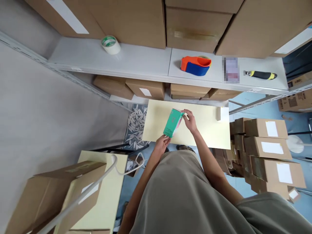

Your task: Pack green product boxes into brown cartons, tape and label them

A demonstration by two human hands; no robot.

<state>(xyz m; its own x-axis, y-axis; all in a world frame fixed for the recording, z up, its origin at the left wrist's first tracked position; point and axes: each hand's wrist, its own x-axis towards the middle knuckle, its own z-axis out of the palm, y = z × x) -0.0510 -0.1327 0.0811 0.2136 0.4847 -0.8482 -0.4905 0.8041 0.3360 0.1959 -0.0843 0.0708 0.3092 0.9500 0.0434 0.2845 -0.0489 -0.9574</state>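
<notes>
A green box (173, 123) with a pink patch on its side is held tilted over the pale yellow table (156, 113). My left hand (162, 144) grips its lower end, fingers closed at the bottom edge. At the upper right corner, my right hand (189, 121) has its thumb and fingers closed on the box's top edge. Whether the top flap is loose cannot be made out. A small white box (223, 113) stands at the table's right end.
On the grey shelf (143, 61) lie a tape roll (111, 45), an orange and blue tape dispenser (195, 66) and a yellow-black tool (262, 75). Stacked cartons (265, 146) stand at right. At left, a white cable (97, 182) crosses before a large carton (48, 191).
</notes>
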